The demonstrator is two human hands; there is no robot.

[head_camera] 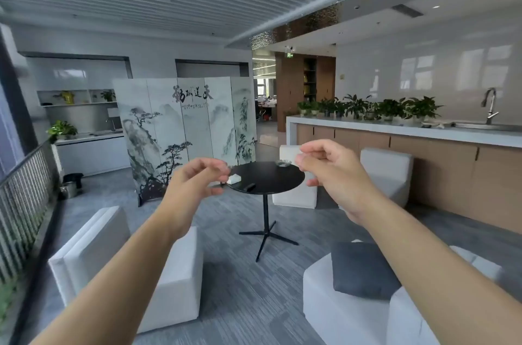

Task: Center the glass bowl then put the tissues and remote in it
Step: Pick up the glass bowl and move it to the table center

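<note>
Both arms are extended forward at chest height, well short of the round black surface, which is carried on a single post with a splayed foot. The left hand is raised with its fingers loosely curled and apart; nothing is held in it. The right hand is raised likewise, its fingers bent toward the thumb but not closed, and it too is empty.

The glass bowl is located near the far right edge of the surface, off centre. The tissues, a small white pack, are located at the left edge, partly overlapped in view by the left fingertips but well beyond them. The remote, a small dark bar, is located near the front edge, just right of the tissues and apart from them.

White seat blocks are positioned around the surface. A painted folding screen is seen behind it.
</note>
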